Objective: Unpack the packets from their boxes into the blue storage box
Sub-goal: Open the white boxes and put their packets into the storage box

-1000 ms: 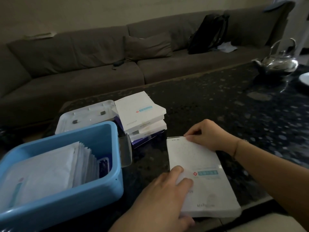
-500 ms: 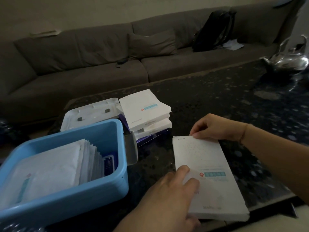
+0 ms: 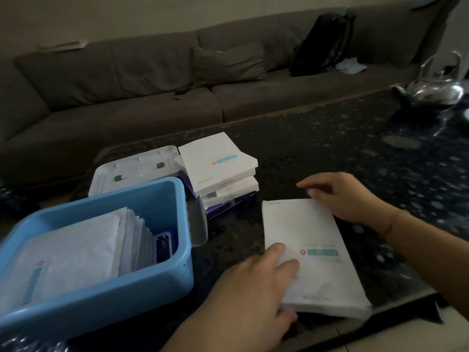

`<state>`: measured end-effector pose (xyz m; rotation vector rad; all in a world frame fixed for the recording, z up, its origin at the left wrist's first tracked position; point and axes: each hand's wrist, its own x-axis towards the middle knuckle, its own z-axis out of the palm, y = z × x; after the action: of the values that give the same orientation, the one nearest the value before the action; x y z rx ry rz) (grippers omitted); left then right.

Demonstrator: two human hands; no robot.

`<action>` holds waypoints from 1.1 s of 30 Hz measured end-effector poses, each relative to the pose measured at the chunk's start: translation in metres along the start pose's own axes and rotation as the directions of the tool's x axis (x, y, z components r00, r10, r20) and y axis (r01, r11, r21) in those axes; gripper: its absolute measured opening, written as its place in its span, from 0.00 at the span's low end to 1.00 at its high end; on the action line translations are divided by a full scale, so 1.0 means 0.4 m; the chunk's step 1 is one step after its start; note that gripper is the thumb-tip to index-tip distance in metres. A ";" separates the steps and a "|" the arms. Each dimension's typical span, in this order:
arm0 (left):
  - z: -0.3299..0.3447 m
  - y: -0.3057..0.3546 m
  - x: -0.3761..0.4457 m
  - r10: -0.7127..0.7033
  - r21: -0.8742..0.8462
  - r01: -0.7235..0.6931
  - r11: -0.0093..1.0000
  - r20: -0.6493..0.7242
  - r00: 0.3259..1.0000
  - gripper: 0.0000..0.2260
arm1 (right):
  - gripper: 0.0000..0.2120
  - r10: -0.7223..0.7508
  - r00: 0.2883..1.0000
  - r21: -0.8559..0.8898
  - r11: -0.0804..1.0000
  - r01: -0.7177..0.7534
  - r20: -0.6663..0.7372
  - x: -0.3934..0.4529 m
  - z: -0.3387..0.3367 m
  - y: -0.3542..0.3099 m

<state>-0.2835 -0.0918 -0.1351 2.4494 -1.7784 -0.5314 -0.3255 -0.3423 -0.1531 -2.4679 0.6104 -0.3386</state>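
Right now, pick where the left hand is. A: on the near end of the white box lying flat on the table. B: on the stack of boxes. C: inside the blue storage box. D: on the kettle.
A: the left hand grips the near end of the white box, beside the blue storage box.

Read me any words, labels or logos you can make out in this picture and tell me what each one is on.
Nothing reads clearly.
White box under the hands: red diamond logo beside a teal label, its text blurred; small print at both ends, too faint.
Top box of the stack: same logo and label, blurred; side print unreadable.
Front packet in the blue storage box: red mark and teal strip, unreadable.
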 end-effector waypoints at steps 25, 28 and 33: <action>-0.094 -0.009 -0.042 -0.160 -0.459 -0.474 0.752 -0.824 0.544 0.13 | 0.22 0.033 0.958 0.807 0.548 0.222 -0.286 -0.292 -0.099 -0.224; -0.088 -0.004 -0.038 -0.186 -0.493 -0.482 0.725 -0.813 0.552 0.10 | 0.08 -0.082 0.926 0.726 0.597 0.341 -0.368 -0.291 -0.093 -0.206; -0.086 -0.010 -0.030 -0.194 -0.547 -0.505 0.667 -0.783 0.591 0.09 | 0.11 -0.052 0.900 0.619 0.708 0.339 -0.433 -0.287 -0.084 -0.211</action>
<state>-0.2723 -0.0842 -0.1011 1.4817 -1.0512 -0.0282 -0.4074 -0.2392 -0.0888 -1.7354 0.2751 -0.9745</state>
